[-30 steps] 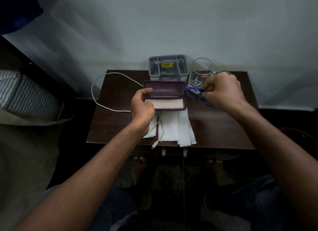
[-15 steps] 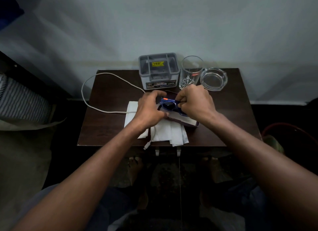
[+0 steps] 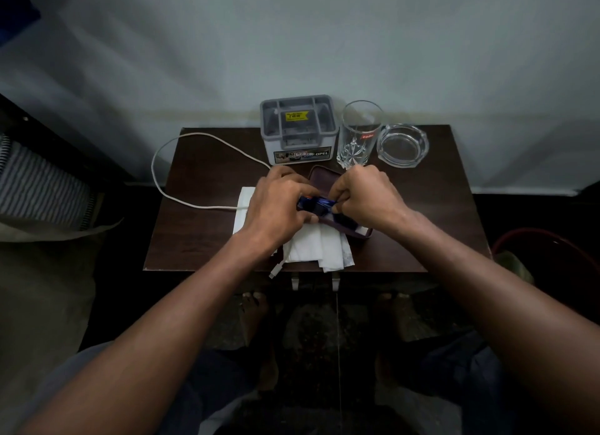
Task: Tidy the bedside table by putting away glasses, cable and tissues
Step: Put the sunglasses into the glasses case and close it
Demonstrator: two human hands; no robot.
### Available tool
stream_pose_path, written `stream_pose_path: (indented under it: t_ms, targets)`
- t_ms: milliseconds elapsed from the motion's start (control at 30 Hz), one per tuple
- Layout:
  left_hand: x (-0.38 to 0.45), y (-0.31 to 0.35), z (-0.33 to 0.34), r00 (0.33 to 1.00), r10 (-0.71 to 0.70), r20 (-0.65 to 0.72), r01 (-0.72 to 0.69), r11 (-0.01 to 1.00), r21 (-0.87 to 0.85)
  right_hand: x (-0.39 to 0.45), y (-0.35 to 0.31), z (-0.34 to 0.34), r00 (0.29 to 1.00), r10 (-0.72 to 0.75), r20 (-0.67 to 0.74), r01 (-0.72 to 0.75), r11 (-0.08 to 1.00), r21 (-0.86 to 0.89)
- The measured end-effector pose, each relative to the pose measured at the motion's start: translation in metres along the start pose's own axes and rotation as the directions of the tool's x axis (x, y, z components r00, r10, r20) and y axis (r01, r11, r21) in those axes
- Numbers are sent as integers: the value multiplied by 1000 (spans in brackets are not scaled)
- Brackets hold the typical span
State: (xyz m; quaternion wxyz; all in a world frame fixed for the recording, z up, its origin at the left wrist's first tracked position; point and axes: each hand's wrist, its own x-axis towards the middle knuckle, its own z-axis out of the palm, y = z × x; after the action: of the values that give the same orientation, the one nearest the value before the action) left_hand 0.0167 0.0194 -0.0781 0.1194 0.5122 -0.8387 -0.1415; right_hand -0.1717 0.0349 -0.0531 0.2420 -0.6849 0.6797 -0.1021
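Observation:
Blue glasses (image 3: 316, 204) are held between my left hand (image 3: 279, 207) and my right hand (image 3: 367, 197), just over the open maroon glasses case (image 3: 324, 176). Most of the case is hidden under my hands; its near right corner (image 3: 362, 232) shows. White tissues (image 3: 319, 251) lie under the case and reach the dark wooden bedside table's (image 3: 422, 227) front edge. A white cable (image 3: 181, 139) loops off the table's left side, and its plug (image 3: 275, 271) hangs over the front edge.
A grey compartmented organiser box (image 3: 298, 129) stands at the back, with an empty drinking glass (image 3: 358, 134) and a glass ashtray (image 3: 402, 146) to its right. A striped pillow (image 3: 39, 188) lies at the left. My bare feet (image 3: 256, 308) are below the table.
My right hand brought the glasses from the table's right to the case. My left hand left the case lid and joined it on the glasses. The case is turned at an angle.

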Motion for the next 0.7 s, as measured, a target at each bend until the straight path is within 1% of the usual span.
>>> stream_pose_path:
  t_ms: [133,200,233,300,367,400,500,567,700]
  targets:
    - [0,4,-1,998,-29,62,31,999,-44,1,2,2,1000,-14,-12,14,1000,-3]
    - [0,5,-1,998,-18,60,18,1000,0,2,3,0,1000,-17,-14,17,1000,4]
    - [0,5,-1,998,-11,60,10,1000,17,1,4,-1,999,-14,-39,15,1000,15]
    - [-1,5,0,998,-18,67,18,1000,3,0,5,-5,988,-10,-154,11,1000,2]
    - [-2,5,0,997,-36,71,37,999,-25,-2,5,-9,963,-37,-266,20,997,-68]
    - [-3,5,1,997,-41,73,44,998,-33,-2,5,-10,958,-44,-284,17,995,-96]
    - [-3,5,2,996,-47,74,51,997,-54,0,7,-5,975,-2,-223,-27,991,-130]
    - [-3,5,3,996,-53,75,57,997,-58,0,8,-1,982,24,-190,-47,992,-115]
    - [-4,6,3,997,-53,61,56,997,-53,2,8,-3,967,-30,-255,9,996,-86]
